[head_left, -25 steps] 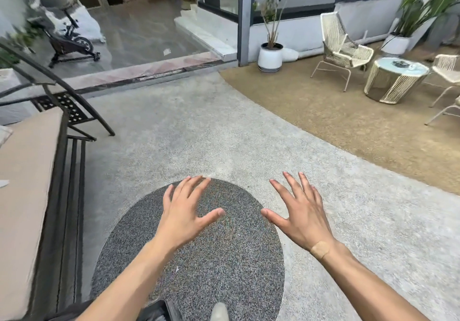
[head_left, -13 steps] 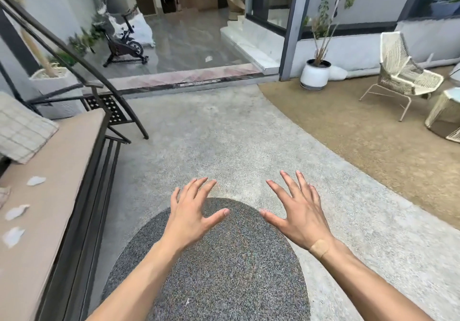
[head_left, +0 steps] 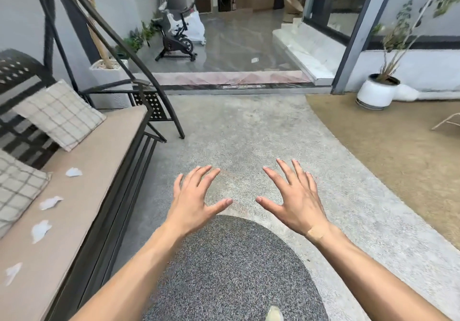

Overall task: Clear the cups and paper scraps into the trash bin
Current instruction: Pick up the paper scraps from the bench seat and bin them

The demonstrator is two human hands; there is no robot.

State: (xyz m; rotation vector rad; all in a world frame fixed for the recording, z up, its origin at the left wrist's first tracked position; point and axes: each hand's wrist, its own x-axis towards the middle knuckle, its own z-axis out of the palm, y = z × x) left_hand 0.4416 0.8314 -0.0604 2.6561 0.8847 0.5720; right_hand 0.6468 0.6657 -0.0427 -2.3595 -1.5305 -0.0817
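Left hand (head_left: 193,202) and right hand (head_left: 297,200) hover palm-down, fingers spread and empty, over speckled concrete floor (head_left: 249,131) and a dark oval patch (head_left: 231,271). At nine o'clock, four torn white paper scraps (head_left: 51,202) lie flat in a line along the smooth beige swing cushion (head_left: 94,161), beside plaid pillows (head_left: 58,114).

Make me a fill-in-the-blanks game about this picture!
1. The white paper scraps lie on the swing seat's ____ cushion.
2. The left hand and the right hand are both ____.
3. The white plant pot stands on the person's ____ side.
4. Far back stands an exercise ____.

Missing words: beige, empty, right, bike
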